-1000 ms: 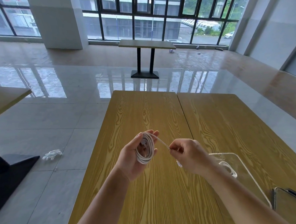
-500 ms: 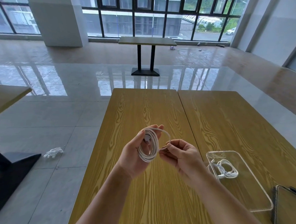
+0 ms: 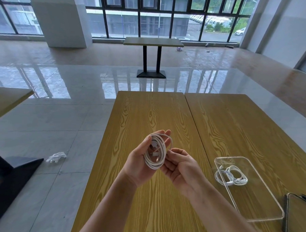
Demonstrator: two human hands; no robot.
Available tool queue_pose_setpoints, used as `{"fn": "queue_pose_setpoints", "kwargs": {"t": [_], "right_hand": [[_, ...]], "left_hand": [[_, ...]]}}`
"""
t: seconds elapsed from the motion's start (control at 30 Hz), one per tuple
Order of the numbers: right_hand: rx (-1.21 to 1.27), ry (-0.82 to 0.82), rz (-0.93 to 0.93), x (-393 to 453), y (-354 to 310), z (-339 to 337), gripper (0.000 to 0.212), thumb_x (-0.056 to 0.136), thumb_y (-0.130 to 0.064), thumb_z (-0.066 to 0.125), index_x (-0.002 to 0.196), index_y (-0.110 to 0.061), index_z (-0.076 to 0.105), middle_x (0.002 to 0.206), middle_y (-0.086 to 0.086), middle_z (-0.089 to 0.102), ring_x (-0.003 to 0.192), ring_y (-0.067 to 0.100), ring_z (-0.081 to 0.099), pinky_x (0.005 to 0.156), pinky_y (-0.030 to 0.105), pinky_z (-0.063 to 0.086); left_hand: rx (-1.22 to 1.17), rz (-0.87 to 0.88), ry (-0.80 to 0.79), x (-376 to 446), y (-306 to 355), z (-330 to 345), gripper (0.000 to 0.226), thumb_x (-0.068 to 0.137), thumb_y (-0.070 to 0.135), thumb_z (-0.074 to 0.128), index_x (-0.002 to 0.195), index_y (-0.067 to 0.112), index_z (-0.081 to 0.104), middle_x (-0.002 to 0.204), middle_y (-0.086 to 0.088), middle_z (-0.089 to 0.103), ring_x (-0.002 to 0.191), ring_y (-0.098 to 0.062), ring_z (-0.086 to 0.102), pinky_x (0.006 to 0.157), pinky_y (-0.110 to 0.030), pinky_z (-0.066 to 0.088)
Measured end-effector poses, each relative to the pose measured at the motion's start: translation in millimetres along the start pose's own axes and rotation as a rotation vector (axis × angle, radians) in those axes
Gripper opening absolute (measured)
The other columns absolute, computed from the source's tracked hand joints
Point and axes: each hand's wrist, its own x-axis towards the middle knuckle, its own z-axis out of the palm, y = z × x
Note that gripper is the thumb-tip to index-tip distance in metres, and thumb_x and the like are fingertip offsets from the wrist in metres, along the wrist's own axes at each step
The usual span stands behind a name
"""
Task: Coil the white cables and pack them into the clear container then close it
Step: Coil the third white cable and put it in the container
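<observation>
- Nearest, a white cable coil [image 3: 155, 152] is being held up above the wooden table [image 3: 149, 112] by the left hand [image 3: 141, 162], whose fingers are being curled round its loops.
- Just beside it, the coil's loose outer strand is being pinched by the right hand [image 3: 183, 169], thumb against bent fingers.
- Further right, a second coiled cable [image 3: 231, 175] is being kept inside the clear container [image 3: 268, 203], which is lying open on the table.
- Farther off, another table [image 3: 153, 42] is being lit by the windows.
</observation>
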Motion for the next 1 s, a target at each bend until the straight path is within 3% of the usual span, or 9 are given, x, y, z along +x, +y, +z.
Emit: {"fn": "queue_pose_setpoints", "kwargs": {"t": [0.1, 0.3, 0.53, 0.7, 0.77, 0.83, 0.9, 1.0], "right_hand": [[0.02, 0.008, 0.029, 1.4, 0.5, 3.3, 0.01, 0.095, 0.004, 0.055, 0.099, -0.005, 0.055, 0.077, 0.018, 0.071, 0.064, 0.025, 0.071, 0.055, 0.033, 0.059], [-0.088, -0.022, 0.096, -0.1, 4.5, 7.4, 0.014, 0.094, 0.002, 0.055, 0.106, -0.001, 0.063, 0.077, 0.013, 0.073, 0.061, 0.02, 0.07, 0.056, 0.03, 0.056], [-0.247, -0.018, 0.076, -2.6, 3.2, 4.4, 0.026, 0.098, -0.01, 0.049, 0.095, -0.004, 0.074, 0.084, 0.013, 0.074, 0.071, 0.02, 0.066, 0.067, 0.033, 0.051], [-0.444, 0.037, 0.041, -6.4, 0.6, 3.5, 0.026, 0.099, -0.011, 0.05, 0.099, -0.008, 0.075, 0.088, 0.009, 0.077, 0.084, 0.023, 0.067, 0.074, 0.037, 0.053], [-0.581, 0.102, -0.065, -7.1, 0.8, 1.4, 0.019, 0.098, -0.012, 0.053, 0.099, -0.014, 0.072, 0.086, 0.003, 0.076, 0.08, 0.019, 0.065, 0.07, 0.034, 0.054], [-0.806, 0.172, -0.305, -8.0, 0.9, -3.6, 0.014, 0.096, -0.016, 0.058, 0.093, -0.023, 0.069, 0.072, -0.01, 0.068, 0.065, 0.009, 0.058, 0.06, 0.028, 0.05], [-0.966, 0.104, -0.537, -10.6, -0.4, -5.3, 0.01, 0.093, -0.018, 0.065, 0.093, -0.028, 0.068, 0.06, -0.014, 0.058, 0.051, 0.001, 0.049, 0.049, 0.022, 0.044], [-1.207, -0.054, -0.693, -11.5, 1.0, 0.2, 0.022, 0.086, -0.022, 0.075, 0.106, -0.03, 0.07, 0.061, -0.013, 0.053, 0.054, 0.0, 0.051, 0.053, 0.013, 0.043]], "left_hand": [[-0.003, -0.006, -0.008, 0.9, -0.5, -1.2, 0.039, 0.091, 0.032, 0.05, 0.12, 0.01, 0.064, 0.14, -0.008, 0.059, 0.124, -0.023, 0.058, 0.096, -0.035, 0.051], [0.08, -0.01, 0.017, 4.9, -3.1, -4.3, 0.045, 0.089, 0.032, 0.051, 0.125, 0.007, 0.058, 0.14, -0.01, 0.06, 0.13, -0.025, 0.056, 0.11, -0.042, 0.038], [0.213, 0.006, 0.067, 3.9, -2.8, -5.5, 0.037, 0.096, 0.034, 0.052, 0.117, 0.006, 0.062, 0.129, -0.013, 0.066, 0.119, -0.026, 0.063, 0.098, -0.04, 0.05], [0.223, 0.033, 0.139, 6.5, -2.8, -5.9, 0.047, 0.092, 0.034, 0.048, 0.124, 0.001, 0.056, 0.121, -0.014, 0.07, 0.11, -0.027, 0.066, 0.089, -0.038, 0.055], [0.225, 0.045, 0.181, 8.4, -4.3, -6.6, 0.051, 0.09, 0.035, 0.05, 0.127, 0.0, 0.055, 0.119, -0.014, 0.07, 0.109, -0.027, 0.065, 0.088, -0.038, 0.055], [0.223, 0.065, 0.228, 10.5, -6.0, -7.8, 0.048, 0.094, 0.032, 0.049, 0.128, 0.0, 0.055, 0.116, -0.015, 0.07, 0.108, -0.029, 0.064, 0.089, -0.038, 0.053], [0.219, 0.064, 0.251, 11.9, -8.2, -7.9, 0.041, 0.101, 0.027, 0.044, 0.129, -0.002, 0.053, 0.115, -0.018, 0.068, 0.107, -0.03, 0.062, 0.09, -0.038, 0.053], [0.182, 0.05, 0.244, 12.4, -11.4, -6.7, 0.043, 0.1, 0.028, 0.047, 0.129, -0.003, 0.053, 0.111, -0.019, 0.065, 0.102, -0.03, 0.063, 0.088, -0.039, 0.054]]}}
